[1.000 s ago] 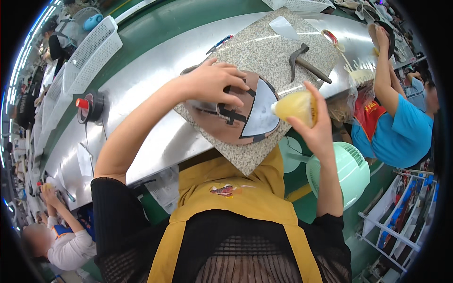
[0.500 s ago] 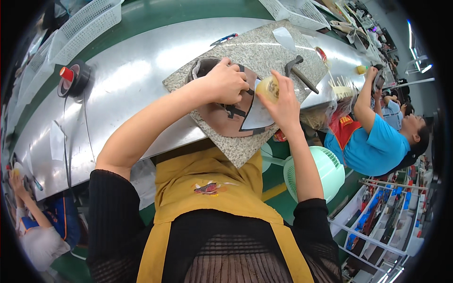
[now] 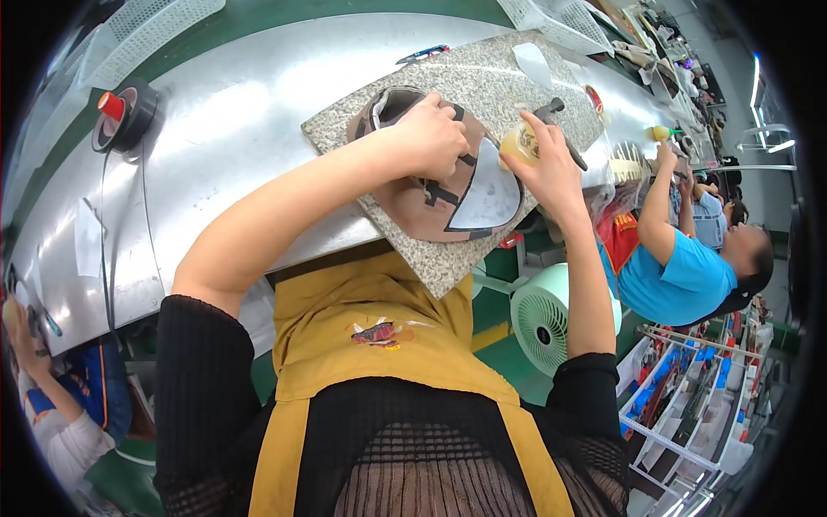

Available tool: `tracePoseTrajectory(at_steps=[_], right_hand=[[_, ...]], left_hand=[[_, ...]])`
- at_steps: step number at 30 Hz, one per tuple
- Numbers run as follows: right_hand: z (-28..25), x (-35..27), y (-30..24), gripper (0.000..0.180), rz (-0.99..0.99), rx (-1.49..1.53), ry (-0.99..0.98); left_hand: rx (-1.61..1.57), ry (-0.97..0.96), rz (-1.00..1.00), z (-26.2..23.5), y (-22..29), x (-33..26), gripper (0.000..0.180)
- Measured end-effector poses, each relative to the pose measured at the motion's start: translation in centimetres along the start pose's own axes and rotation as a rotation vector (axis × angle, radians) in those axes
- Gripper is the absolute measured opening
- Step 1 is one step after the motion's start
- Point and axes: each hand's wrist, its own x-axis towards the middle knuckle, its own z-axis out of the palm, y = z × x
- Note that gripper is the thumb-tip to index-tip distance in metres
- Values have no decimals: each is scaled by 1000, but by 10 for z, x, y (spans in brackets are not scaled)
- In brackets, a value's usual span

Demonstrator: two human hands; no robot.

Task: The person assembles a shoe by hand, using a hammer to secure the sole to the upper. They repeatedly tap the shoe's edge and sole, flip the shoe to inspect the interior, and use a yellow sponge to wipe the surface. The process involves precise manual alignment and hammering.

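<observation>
A brown leather-like piece [image 3: 398,211] with black strips and a pale grey patch [image 3: 487,200] lies on a speckled stone slab [image 3: 438,271]. An opening with a light rim shows at its far left. My left hand [image 3: 433,140] rests over its middle, fingers curled and gripping the piece; the fingertips are partly hidden. Just past the far right edge of the patch, my right hand [image 3: 550,168] grips a yellowish, rounded, see-through bottle [image 3: 519,145], held above the slab. Behind that hand lies a hammer [image 3: 550,108], its handle partly covered.
On the metal table [image 3: 233,129], a black reel [image 3: 129,121] with a red top stands left. A blue pen-like tool [image 3: 424,54] lies beyond the slab. Below the slab at right is a green fan [image 3: 547,323]. A co-worker in blue [image 3: 668,267] sits at right; another person's arm [image 3: 56,392] shows left.
My right hand has drawn the bottle away from the pale patch, up and to the right, uncovering more of it. My left hand stays on the piece. The whole view has shifted slightly.
</observation>
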Motion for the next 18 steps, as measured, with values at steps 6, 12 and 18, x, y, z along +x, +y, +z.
tracePoseTrajectory(at_steps=[6,12,18], right_hand=[[-24,-50,2,65,63,70,-161],[-25,-43,2,68,-61,349,100],[19,11,-5,68,-110,193,222]], left_hand=[[-18,2,18,1,1,2,27],[-15,8,13,3,-2,0,26],[-5,14,13,-2,1,0,27]])
